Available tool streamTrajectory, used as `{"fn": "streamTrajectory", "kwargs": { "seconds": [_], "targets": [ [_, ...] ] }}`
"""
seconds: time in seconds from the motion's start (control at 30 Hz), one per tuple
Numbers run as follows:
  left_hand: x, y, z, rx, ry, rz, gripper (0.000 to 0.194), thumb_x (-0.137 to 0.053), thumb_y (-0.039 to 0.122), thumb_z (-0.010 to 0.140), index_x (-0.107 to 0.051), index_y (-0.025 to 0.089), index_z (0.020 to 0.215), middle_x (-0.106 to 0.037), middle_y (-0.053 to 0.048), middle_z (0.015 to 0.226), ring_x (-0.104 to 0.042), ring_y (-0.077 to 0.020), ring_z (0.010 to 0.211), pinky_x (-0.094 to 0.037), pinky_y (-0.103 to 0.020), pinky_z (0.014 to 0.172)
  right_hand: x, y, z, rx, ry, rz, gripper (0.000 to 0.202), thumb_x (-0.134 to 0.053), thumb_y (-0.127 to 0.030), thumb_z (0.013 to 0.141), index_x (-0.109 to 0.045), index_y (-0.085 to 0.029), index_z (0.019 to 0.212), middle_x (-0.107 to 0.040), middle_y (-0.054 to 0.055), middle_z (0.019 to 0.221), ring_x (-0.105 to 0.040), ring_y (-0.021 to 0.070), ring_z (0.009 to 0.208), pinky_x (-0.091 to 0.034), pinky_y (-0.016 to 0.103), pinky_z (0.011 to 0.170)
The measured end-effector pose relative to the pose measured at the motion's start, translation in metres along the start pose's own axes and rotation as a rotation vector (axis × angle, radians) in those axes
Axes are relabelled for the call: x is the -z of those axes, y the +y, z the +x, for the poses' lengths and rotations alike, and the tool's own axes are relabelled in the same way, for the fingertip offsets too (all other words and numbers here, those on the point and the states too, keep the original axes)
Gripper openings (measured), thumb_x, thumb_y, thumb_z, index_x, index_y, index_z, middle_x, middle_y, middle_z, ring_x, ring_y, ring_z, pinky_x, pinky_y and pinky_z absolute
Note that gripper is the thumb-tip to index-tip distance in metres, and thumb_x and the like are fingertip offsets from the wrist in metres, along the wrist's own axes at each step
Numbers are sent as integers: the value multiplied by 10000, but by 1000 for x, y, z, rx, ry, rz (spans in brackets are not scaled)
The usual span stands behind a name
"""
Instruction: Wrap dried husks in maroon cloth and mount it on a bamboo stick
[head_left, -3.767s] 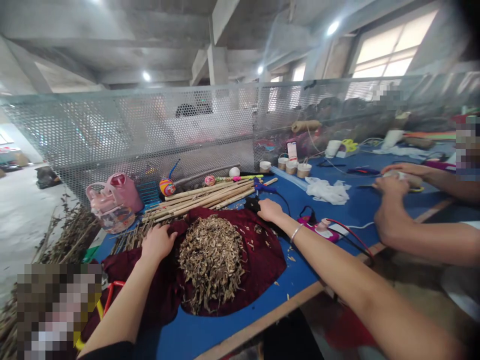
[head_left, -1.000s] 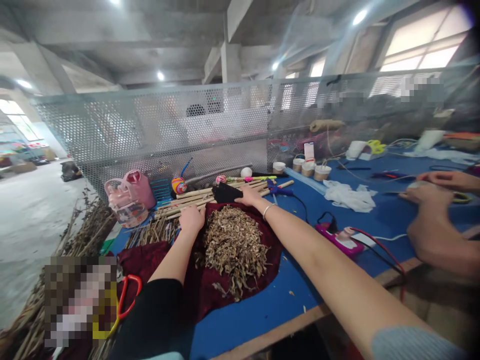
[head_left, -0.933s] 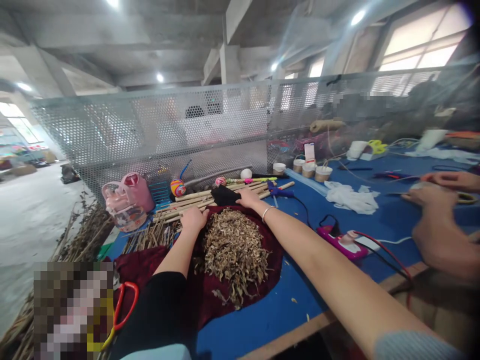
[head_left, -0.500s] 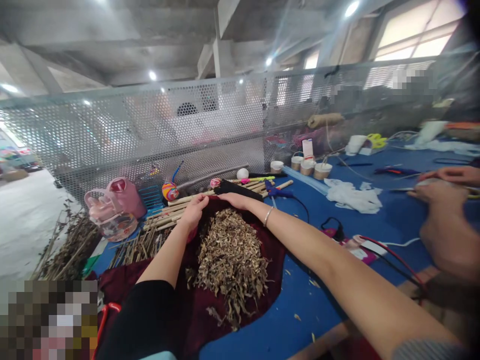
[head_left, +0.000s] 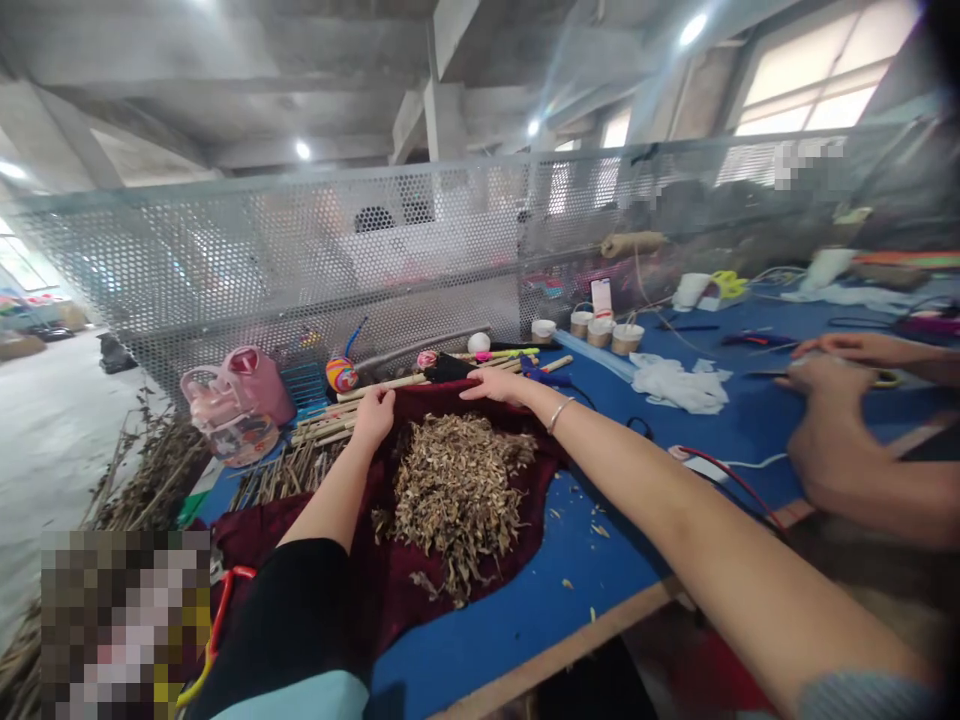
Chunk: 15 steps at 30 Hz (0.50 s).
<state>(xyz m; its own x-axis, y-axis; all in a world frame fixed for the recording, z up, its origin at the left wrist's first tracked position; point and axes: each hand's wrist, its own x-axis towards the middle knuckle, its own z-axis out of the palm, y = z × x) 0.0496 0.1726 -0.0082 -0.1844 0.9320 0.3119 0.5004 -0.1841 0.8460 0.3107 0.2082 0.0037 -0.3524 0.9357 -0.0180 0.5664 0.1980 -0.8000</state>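
Maroon cloth spreads over the blue counter, and from my end I see a heap of dry plant scraps lying on it. I have the left hand pinching the cloth's far edge and the right hand gripping that edge farther right, beside a black object; the cloth is raised between them. Pale sticks lie near my left hand; a co-worker's hands are well apart, at right.

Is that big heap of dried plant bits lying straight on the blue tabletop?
No, the heap lies on a dark red cloth, which is spread between it and the blue tabletop.
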Motion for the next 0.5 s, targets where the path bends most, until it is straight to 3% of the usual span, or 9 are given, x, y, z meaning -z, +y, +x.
{"fn": "streamTrajectory", "kwargs": {
  "seconds": [0.1, 0.13, 0.2, 0.23, 0.27, 0.33, 0.43, 0.5],
  "targets": [
    [-20, 29, -32, -139, 74, 144, 115, -552, 256, 807, -584, 171, 877, -613, -100, 971, -523, -258, 1014, -360, -378, 930, -12, 0, -4, -24, 85, -81, 254, -702, -354, 766, -638, -138, 883, -686, 36, 856, -592, 159, 770, -443, 241, 716],
    [-30, 41, -45, -361, 4, 274, 148, -491, 258, 853, -601, 173, 907, -626, -108, 996, -534, -254, 1017, -370, -375, 929, -15, 1, -5, -38, 97, -98, 251, -658, -380, 810, -631, -142, 887, -684, 35, 846, -587, 148, 737, -443, 232, 686],
    [-53, 65, -71, -755, -359, 424, 211, -439, 253, 893, -632, 188, 837, -664, -77, 906, -583, -211, 898, -418, -328, 865, -15, 3, -11, -81, 116, -126, 325, -506, -450, 912, -621, -147, 920, -690, 46, 846, -589, 131, 683, -448, 220, 633],
    [-66, 74, -82, -887, -569, 484, 215, -451, 242, 885, -643, 191, 803, -677, -65, 887, -598, -195, 854, -440, -308, 828, -13, 5, -15, -110, 133, -142, 387, -404, -472, 956, -615, -148, 958, -697, 58, 865, -599, 128, 677, -453, 215, 620],
    [-78, 81, -92, -959, -678, 547, 241, -433, 225, 891, -655, 187, 806, -685, -64, 897, -609, -196, 869, -451, -311, 828, -9, 7, -21, -143, 162, -167, 435, -310, -465, 987, -605, -146, 1005, -702, 75, 905, -615, 128, 698, -460, 210, 624],
    [-101, 89, -106, -1000, -768, 623, 263, -413, 202, 898, -672, 185, 943, -687, -72, 1020, -606, -212, 997, -456, -340, 890, 1, 14, -36, -218, 241, -248, 437, -231, -380, 1012, -585, -135, 1085, -695, 122, 1029, -647, 144, 826, -471, 211, 686],
    [-127, 87, -113, -901, -785, 696, 401, -481, 294, 890, -543, 216, 1278, -590, -86, 1282, -544, -255, 1174, -446, -408, 973, 12, 29, -64, -365, 327, -425, 308, -371, -221, 959, -609, -81, 1097, -647, 218, 1161, -628, 234, 1041, -460, 264, 808],
    [-139, 83, -112, -832, -795, 745, 471, -526, 353, 868, -511, 232, 1324, -554, -100, 1325, -557, -292, 1161, -479, -441, 936, 12, 38, -81, -456, 308, -520, 269, -485, -183, 890, -648, -51, 1058, -640, 265, 1155, -622, 302, 1076, -458, 309, 835]
  ]
}}
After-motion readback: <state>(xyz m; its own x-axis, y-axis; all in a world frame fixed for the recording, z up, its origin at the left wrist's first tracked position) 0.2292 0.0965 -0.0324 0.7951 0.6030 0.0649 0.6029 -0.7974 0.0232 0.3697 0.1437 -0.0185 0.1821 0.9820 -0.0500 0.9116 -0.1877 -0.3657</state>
